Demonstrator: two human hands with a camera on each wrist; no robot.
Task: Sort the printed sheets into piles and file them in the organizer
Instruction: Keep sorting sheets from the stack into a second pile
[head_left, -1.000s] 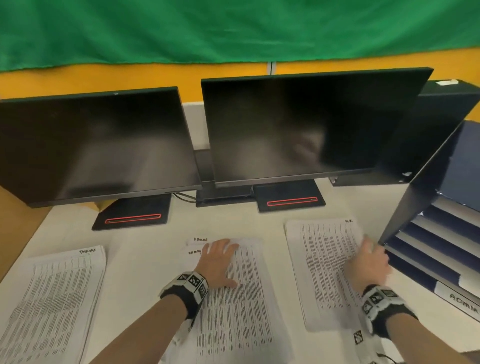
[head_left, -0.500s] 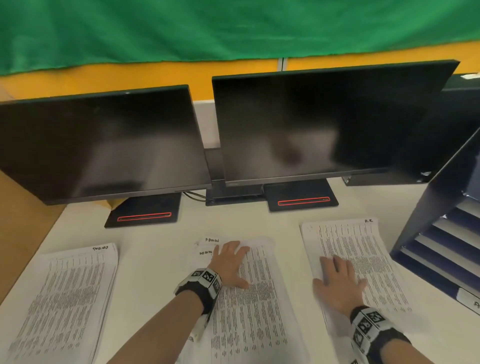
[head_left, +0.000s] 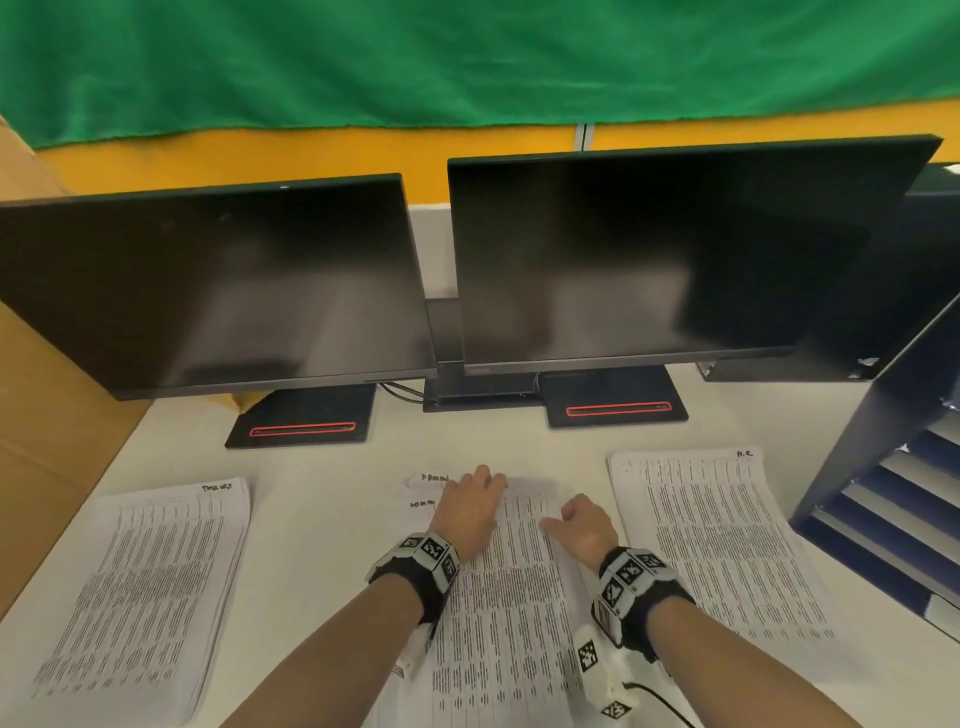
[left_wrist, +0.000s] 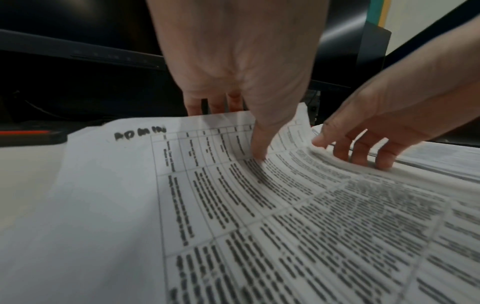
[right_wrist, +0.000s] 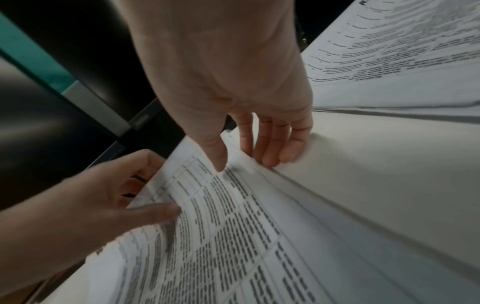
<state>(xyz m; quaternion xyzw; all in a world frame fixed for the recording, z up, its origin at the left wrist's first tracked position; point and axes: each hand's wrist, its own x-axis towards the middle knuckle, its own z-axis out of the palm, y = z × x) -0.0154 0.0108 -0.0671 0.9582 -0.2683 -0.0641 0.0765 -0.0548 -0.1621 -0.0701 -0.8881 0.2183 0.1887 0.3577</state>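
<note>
The left hand (head_left: 470, 512) pinches the far edge of the middle pile (head_left: 511, 613), thumb on top and fingers curled behind; the right hand (head_left: 584, 530) grips that pile's right edge, thumb above, fingers beneath, lifting it. This pile, marked ADMIN, lies on the white desk (head_left: 332, 499) at 6 o'clock. Another pile (head_left: 140, 587) lies at 8 o'clock, a third (head_left: 722, 540) at 4, the blue organizer (head_left: 893, 467) at 3.

three printed-sheet piles (head_left: 509, 597) flat on desk, dark-blue organizer (head_left: 878, 467) right
</note>
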